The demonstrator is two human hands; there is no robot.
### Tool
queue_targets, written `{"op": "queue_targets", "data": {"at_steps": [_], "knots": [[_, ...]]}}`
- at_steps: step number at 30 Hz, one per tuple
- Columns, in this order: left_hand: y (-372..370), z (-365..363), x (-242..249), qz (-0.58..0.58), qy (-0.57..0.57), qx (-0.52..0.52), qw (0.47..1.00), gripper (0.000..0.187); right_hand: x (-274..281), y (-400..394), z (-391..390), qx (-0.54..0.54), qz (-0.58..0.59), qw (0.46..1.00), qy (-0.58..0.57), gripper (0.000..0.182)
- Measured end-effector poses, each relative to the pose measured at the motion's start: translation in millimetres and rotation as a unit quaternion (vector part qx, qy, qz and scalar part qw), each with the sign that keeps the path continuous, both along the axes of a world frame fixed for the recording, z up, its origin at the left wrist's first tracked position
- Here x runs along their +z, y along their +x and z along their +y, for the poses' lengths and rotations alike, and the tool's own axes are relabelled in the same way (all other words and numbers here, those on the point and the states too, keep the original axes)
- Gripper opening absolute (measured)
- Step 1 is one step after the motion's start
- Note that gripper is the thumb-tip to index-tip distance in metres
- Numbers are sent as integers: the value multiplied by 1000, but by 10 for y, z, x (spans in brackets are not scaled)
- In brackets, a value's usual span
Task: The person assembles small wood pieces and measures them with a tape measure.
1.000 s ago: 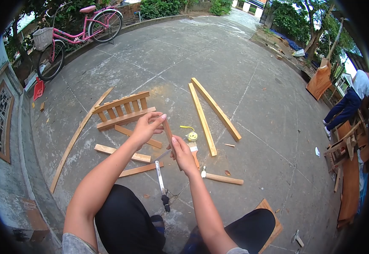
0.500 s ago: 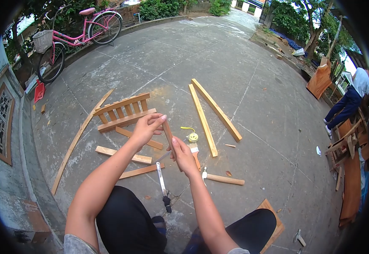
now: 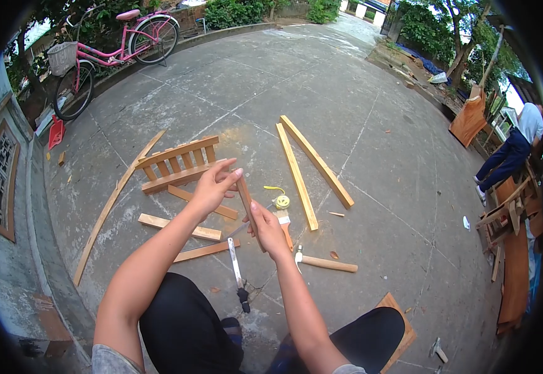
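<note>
A short brown wooden slat [image 3: 244,194] is held up before me, tilted. At its upper end is my left hand [image 3: 211,190], thumb on the wood and index finger stretched over the end. My right hand [image 3: 269,229] grips the slat lower down, thumb along its face. Beneath my hands lie loose wooden pieces [image 3: 181,227] and a metal tool with a dark wrapped handle [image 3: 238,274]. To the right of my right hand are a paintbrush [image 3: 285,229], a yellow tape measure [image 3: 281,201] and a hammer [image 3: 327,263].
A slatted wooden frame [image 3: 181,165] lies ahead to the left, beside a long thin strip [image 3: 112,209]. Two long beams [image 3: 318,162] lie ahead. A wooden board [image 3: 402,336] and another hammer [image 3: 438,351] are near my right knee. Another person [image 3: 514,146] bends over wood at right.
My left index finger has straightened and lifted a little at the slat's upper end. The slat and my right hand have hardly moved. The person at right has bent lower.
</note>
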State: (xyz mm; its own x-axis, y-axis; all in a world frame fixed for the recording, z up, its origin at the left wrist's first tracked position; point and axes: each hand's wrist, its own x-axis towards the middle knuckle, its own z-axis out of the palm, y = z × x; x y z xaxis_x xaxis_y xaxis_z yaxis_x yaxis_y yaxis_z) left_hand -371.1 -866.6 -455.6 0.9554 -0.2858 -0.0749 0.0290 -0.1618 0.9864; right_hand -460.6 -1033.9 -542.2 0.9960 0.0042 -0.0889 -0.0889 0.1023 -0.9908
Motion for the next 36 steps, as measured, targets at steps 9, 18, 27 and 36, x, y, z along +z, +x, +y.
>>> {"op": "queue_targets", "data": {"at_steps": [9, 18, 27, 36], "knots": [[30, 16, -48, -19, 23, -10, 999, 48, -31, 16, 10, 6, 11, 1000, 6, 55], [16, -11, -32, -8, 17, -16, 1000, 49, 17, -8, 3, -6, 13, 1000, 0, 55], [-11, -59, -24, -30, 11, -16, 999, 47, 24, -45, -1, -20, 17, 1000, -4, 60], [43, -187, -75, -45, 22, -52, 997, 49, -33, -60, -78, -59, -11, 998, -5, 61]]}}
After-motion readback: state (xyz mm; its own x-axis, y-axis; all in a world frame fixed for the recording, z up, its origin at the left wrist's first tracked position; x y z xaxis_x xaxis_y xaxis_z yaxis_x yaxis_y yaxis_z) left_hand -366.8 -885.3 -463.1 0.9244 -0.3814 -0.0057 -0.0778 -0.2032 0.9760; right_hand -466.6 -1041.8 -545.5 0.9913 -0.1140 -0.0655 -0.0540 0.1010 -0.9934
